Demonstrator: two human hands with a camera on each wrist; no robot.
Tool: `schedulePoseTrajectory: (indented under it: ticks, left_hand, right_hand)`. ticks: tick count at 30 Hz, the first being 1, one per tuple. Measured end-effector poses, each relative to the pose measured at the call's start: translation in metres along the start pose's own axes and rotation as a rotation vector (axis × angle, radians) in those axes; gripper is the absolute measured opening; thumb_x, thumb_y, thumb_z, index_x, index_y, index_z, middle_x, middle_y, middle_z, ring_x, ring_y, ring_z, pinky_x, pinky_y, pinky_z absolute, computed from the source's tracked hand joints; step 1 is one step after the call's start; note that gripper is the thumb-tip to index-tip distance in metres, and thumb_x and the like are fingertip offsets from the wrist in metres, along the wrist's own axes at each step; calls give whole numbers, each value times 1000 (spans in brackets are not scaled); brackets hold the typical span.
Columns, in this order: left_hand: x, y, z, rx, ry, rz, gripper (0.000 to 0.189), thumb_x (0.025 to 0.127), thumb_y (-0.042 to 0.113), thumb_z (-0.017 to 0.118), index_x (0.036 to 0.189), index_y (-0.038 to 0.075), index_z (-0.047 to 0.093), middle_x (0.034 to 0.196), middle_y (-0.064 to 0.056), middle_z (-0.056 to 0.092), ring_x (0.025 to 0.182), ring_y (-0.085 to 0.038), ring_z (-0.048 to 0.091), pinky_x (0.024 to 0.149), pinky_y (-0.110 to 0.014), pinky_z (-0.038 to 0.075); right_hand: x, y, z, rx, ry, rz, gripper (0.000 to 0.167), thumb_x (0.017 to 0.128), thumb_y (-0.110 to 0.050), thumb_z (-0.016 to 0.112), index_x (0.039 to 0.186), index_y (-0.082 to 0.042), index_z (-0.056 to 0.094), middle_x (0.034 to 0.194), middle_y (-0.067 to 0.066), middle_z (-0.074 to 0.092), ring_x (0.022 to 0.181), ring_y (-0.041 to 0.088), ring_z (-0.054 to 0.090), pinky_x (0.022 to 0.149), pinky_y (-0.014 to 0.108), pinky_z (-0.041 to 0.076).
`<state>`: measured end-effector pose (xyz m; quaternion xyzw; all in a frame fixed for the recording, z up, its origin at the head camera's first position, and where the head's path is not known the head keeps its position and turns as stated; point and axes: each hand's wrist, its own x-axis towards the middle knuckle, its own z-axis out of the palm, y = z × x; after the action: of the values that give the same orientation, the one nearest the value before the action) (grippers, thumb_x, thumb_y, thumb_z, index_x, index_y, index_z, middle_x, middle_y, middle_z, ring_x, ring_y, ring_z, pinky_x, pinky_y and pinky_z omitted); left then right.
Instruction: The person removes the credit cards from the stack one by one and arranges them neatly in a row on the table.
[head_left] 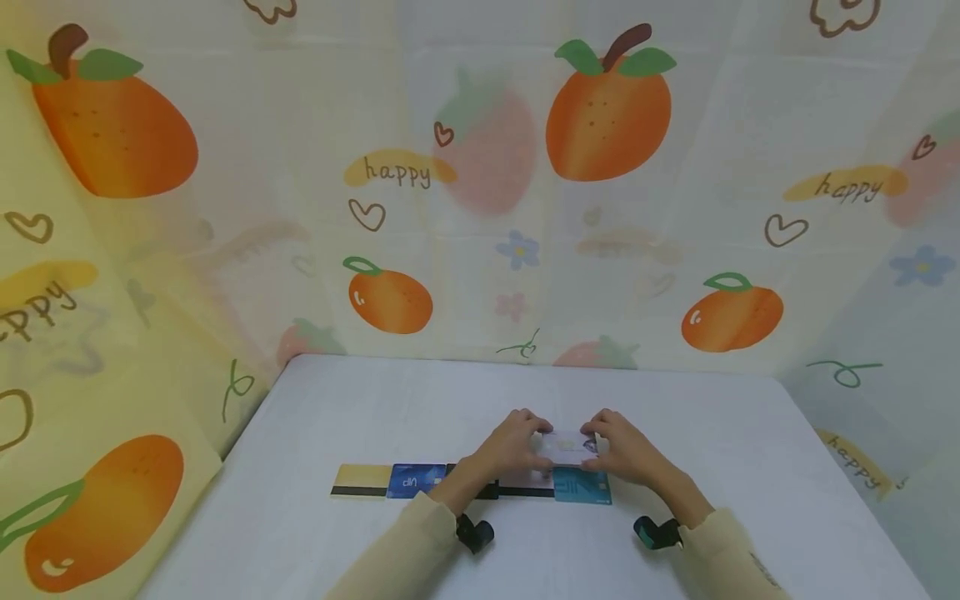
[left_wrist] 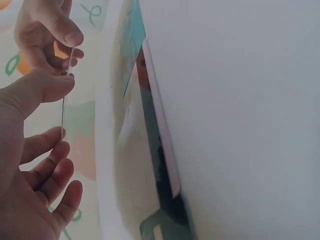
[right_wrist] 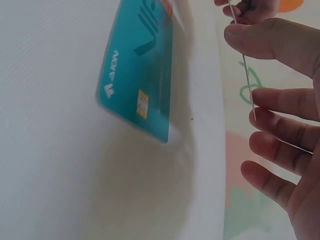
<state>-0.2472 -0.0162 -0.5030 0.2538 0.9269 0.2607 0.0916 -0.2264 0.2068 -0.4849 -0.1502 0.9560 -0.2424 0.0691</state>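
Both hands hold a thin pale card [head_left: 564,447] by its opposite ends, raised above the table. The left hand [head_left: 513,443] pinches its left end between thumb and fingers, and the right hand [head_left: 624,450] pinches the right end, near a small dark picture. Both wrist views show the card edge-on, as a thin line [right_wrist: 248,82]. Just below it on the table lies a teal card [head_left: 583,488] with a chip and large lettering, plain in the right wrist view. A pale card [head_left: 527,482] with a black stripe lies left of it, partly behind the left hand.
The row continues left with a dark card [head_left: 489,491] mostly covered by the left forearm, a blue card [head_left: 417,481] and a gold card [head_left: 361,481] with a black stripe. White table [head_left: 300,550]; a fruit-printed curtain [head_left: 465,250] hangs behind. Each wrist carries a black camera [head_left: 475,533].
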Motion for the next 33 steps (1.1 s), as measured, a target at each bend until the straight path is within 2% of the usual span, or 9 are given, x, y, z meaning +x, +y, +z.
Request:
schedulePoseTrajectory:
  ticks: [9,16,23,26,33]
  left_hand:
    - [-3,10,6,25,14,31,52,81,39,75,127,19,62,119,1,58,102,-12,48,89,-26,48]
    - [-3,15,16,21,10,45,52,81,41,75,126,20,63,119,0,58,102,-12,48,87,-25,47]
    - [-1,24,21,47,30,73,52,81,44,74,126,20,63,117,2,59,101,-9,49,86,-22,46]
    - [2,26,24,59,34,73,53,81,45,74,127,21,63,117,3,59,99,-9,48,84,-21,45]
    - [4,32,35,45,-5,38,53,81,46,74,129,25,61,120,4,57,101,-8,47,85,-21,44]
  right_hand:
    - [-13,6,-4,11,19,-30,48,75,-28,83,115,-7,67,111,7,59,99,21,52,94,47,50]
    - [-23,12,-5,51,3,8,47,74,-25,83,114,-8,68,110,7,58,100,21,52,94,47,51]
    - [-29,20,-11,26,0,-13,45,74,-25,83,113,-8,68,110,7,59,99,21,53,92,46,52]
    - [-29,21,-15,16,-8,-10,45,74,-23,82,113,-7,68,110,7,59,99,21,53,93,47,52]
    - [-36,26,-14,29,-27,28,45,72,-22,83,112,-8,68,109,6,59,98,21,53,92,48,51]
